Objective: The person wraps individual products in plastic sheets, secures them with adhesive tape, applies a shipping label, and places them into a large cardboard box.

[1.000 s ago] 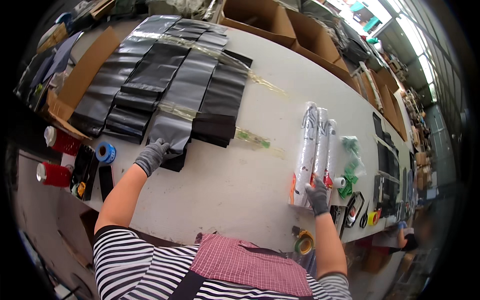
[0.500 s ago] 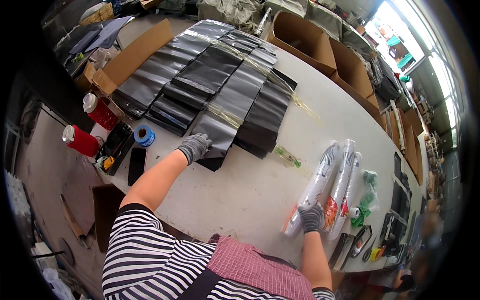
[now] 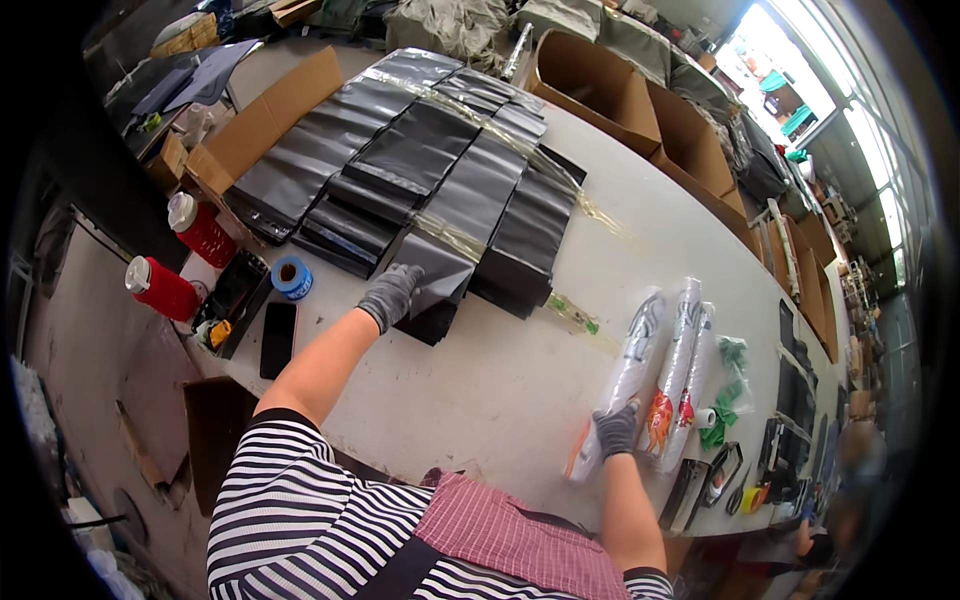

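Observation:
My left hand (image 3: 392,297), in a grey glove, pinches the near edge of a black plastic bag (image 3: 437,270). That bag tops one of several flat stacks, and its corner is lifted and bent. Yellowish tape strips (image 3: 448,232) run across the stacks. On the right, my gloved right hand (image 3: 617,428) is closed around the near part of a clear-wrapped white roll (image 3: 637,350) with grey and orange print. Two slimmer printed rolls (image 3: 680,350) lie just right of it.
Red cups (image 3: 162,288), blue tape (image 3: 291,277) and a phone (image 3: 278,340) are at the table's left. Green plastic (image 3: 727,395), a yellow tape roll (image 3: 752,498) and scissors are at the right. Open cartons (image 3: 597,92) line the far edge. Another person's arm (image 3: 805,538) shows at lower right.
My left hand has bent the near corner of the top black bag up and back. My right hand has shifted slightly up the roll, its fingers wrapping round it.

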{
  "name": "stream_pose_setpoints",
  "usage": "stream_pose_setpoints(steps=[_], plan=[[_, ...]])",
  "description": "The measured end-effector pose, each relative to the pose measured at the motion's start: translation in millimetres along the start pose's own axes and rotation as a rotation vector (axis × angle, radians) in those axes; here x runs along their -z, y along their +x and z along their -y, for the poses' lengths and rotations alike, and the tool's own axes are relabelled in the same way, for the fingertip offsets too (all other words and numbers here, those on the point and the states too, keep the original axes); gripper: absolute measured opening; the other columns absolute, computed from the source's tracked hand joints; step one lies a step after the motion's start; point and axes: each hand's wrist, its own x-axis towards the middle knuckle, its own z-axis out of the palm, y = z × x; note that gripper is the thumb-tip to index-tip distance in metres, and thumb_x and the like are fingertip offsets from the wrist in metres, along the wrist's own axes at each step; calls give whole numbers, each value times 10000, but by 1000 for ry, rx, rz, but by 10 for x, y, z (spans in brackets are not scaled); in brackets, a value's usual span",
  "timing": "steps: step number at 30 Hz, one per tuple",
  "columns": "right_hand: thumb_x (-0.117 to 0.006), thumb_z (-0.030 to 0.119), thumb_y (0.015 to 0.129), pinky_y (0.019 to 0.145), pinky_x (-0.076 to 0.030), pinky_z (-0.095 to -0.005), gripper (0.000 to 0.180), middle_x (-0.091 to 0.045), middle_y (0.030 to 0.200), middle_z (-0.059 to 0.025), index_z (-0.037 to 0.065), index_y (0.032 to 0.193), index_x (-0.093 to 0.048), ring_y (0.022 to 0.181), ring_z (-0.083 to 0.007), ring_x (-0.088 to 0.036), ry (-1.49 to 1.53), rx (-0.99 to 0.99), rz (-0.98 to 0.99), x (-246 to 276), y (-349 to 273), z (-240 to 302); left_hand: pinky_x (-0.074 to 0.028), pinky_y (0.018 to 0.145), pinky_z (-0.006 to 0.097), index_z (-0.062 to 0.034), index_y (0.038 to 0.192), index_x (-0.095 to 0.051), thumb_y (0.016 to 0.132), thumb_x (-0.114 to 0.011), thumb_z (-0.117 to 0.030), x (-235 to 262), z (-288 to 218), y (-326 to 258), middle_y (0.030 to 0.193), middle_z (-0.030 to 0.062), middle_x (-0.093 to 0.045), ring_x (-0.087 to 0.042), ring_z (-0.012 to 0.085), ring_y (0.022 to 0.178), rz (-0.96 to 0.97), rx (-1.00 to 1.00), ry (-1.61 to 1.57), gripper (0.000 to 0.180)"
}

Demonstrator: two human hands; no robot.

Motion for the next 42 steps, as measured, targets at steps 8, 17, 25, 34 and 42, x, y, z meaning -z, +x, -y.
stream_pose_setpoints(steps=[8, 17, 25, 34, 42], plan=[[-824, 315, 675, 1016, -441, -451, 1129, -443, 1333, -354, -59, 1480, -126, 1193, -363, -544, 148, 56, -100, -173, -162, -339, -486, 765, 483, -66, 952, -536, 939, -536, -207, 366, -358, 452, 865, 203, -612, -594, 407, 844, -324, 11, -7, 142], [-779, 395, 695, 1034, -434, -430, 1096, -516, 1290, -353, -88, 1467, -169, 1198, -425, -542, 104, -27, 65, -69, -197, 4, -461, 953, 425, -9, 1121, -582, 852, -634, -114, 490, -137, 548, 1070, 210, -656, -608, 369, 1087, 133, 60, 0, 293], [-777, 377, 696, 1022, -443, -431, 1061, -538, 1262, -344, -74, 1463, -198, 1178, -422, -552, 81, -58, 35, 64, -326, 83, -200, 1167, 507, -187, 1349, -538, 944, -509, -329, 196, -214, 492, 1365, 96, -551, -408, 289, 1354, 243, 130, 249, 430], [-787, 357, 701, 1058, -410, -415, 1048, -473, 1344, -344, -76, 1459, -206, 1240, -426, -502, 63, -51, 21, 48, -350, 61, -394, 999, 448, -114, 964, -732, 959, -474, -412, 401, -211, -189, 1067, 129, -645, -564, 331, 1055, 451, -182, 203, 395], [-798, 341, 700, 1064, -402, -397, 1026, -478, 1351, -326, -84, 1446, -236, 1248, -408, -502, 98, -13, -12, -64, -266, -19, -457, 961, 371, -26, 1082, -628, 783, -635, 33, 70, 51, -325, 1082, 148, -570, -547, 334, 1033, 208, -23, -93, 304]])
